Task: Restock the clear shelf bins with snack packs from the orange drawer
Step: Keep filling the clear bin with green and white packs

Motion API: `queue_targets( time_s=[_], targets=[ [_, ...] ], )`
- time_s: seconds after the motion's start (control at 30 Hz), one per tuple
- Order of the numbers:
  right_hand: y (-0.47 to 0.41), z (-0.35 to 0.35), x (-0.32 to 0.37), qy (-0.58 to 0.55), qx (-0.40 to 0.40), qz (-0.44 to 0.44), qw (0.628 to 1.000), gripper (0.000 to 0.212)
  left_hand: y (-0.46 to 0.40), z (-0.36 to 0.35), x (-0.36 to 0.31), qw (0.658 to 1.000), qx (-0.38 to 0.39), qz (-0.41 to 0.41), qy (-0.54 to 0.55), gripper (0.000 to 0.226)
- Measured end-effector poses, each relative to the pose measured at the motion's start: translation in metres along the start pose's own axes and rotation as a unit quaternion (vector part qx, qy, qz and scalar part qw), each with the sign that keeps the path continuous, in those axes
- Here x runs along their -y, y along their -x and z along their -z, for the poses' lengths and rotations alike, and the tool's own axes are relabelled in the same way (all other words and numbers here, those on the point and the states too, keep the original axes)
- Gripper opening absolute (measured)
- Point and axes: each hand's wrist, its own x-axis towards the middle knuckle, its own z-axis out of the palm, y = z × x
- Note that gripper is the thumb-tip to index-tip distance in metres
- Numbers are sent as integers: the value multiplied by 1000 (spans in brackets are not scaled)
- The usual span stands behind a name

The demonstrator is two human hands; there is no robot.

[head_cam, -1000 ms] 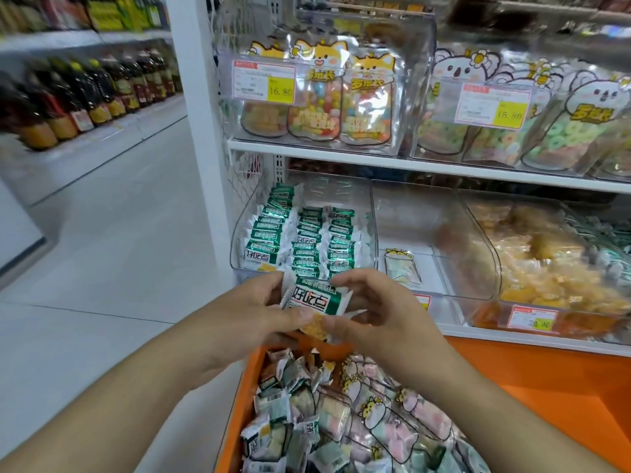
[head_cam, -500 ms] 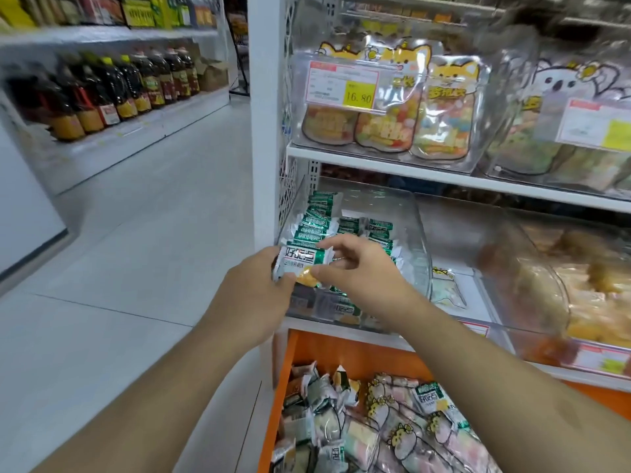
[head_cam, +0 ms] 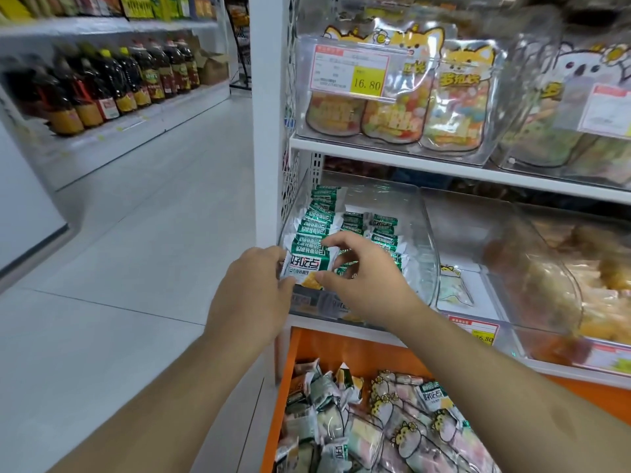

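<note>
Head view shows both hands carrying 1 green-and-white pack (head_cam: 309,268), now up at the front lip of the clear bin (head_cam: 423,240); 1 second ago it hung low over the orange drawer (head_cam: 345,353). That lift suggests the pack is about to be slotted into the rows already there. Left hand (head_cam: 252,295) pinches the pack's left edge, right hand (head_cam: 358,281) its right edge between thumb and fingertips. Wrappers look like crinkly glossy film, pillow-shaped with crimped ends. Bin walls are hard, smooth, curved plastic. More packs lie jumbled in the drawer below.
</note>
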Motion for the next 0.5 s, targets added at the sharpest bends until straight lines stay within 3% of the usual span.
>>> queue_targets(
  time_s=[0.5],
  targets=[
    [-2, -5, 0, 134, -5, 77, 988, 56, -5, 0, -1, 999, -5, 1, -34, 26]
  ],
)
